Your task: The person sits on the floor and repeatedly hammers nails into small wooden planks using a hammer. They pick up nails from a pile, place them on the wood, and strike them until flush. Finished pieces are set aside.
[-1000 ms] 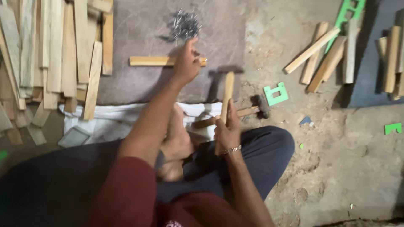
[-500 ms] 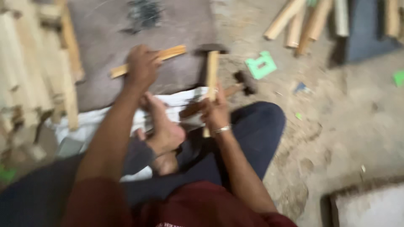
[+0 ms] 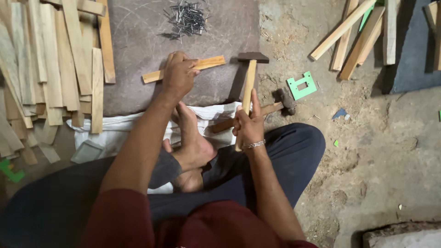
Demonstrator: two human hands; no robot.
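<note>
Two hands busy: left hand [image 3: 178,76] closed over a wooden strip [image 3: 209,63]. Right hand [image 3: 248,127] gripping a hammer [image 3: 248,78], head raised beyond the knuckles.

Bare, dusty earthen floor [image 3: 390,151] fills the right of the frame. A grey stone slab [image 3: 138,50] lies upper centre, a white cloth [image 3: 115,128] spread below it, and light falls evenly.

nails [image 3: 187,18] on slab | green plate [image 3: 302,85] (on dirt) | second hammer [image 3: 257,113]
</note>
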